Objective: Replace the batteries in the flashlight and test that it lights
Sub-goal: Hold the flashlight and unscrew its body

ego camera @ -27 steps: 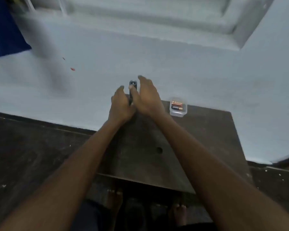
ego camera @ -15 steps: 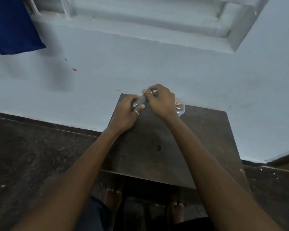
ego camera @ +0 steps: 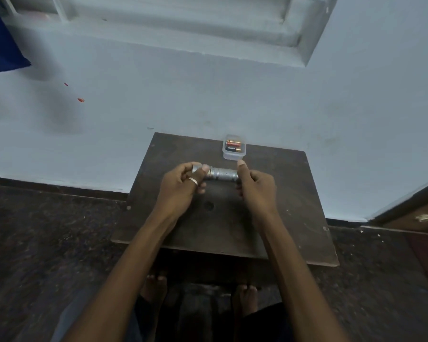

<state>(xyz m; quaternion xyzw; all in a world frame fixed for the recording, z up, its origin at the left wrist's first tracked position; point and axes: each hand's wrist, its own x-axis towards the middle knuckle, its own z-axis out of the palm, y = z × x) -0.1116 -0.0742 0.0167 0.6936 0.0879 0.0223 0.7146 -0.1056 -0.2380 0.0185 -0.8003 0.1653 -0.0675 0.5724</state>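
A short silver flashlight (ego camera: 221, 174) lies crosswise above the dark wooden table (ego camera: 294, 206), held at both ends. My left hand (ego camera: 181, 187), with a ring on one finger, grips its left end. My right hand (ego camera: 256, 188) grips its right end, thumb raised. Just behind the flashlight, at the table's far edge, a small clear plastic box (ego camera: 234, 147) holds two batteries (ego camera: 233, 146), one orange and one dark. Which end of the flashlight is the lens is hidden by my fingers.
The table stands against a pale blue wall (ego camera: 208, 95) under a window ledge. A blue cloth (ego camera: 0, 50) hangs at the far left. The floor (ego camera: 47, 243) is dark stone, and bare feet (ego camera: 156, 287) show beneath the table's front edge.
The flashlight has come down from upright near the wall to lying crosswise, lower and nearer to me. My hands have slid apart to its two ends, uncovering the battery box.
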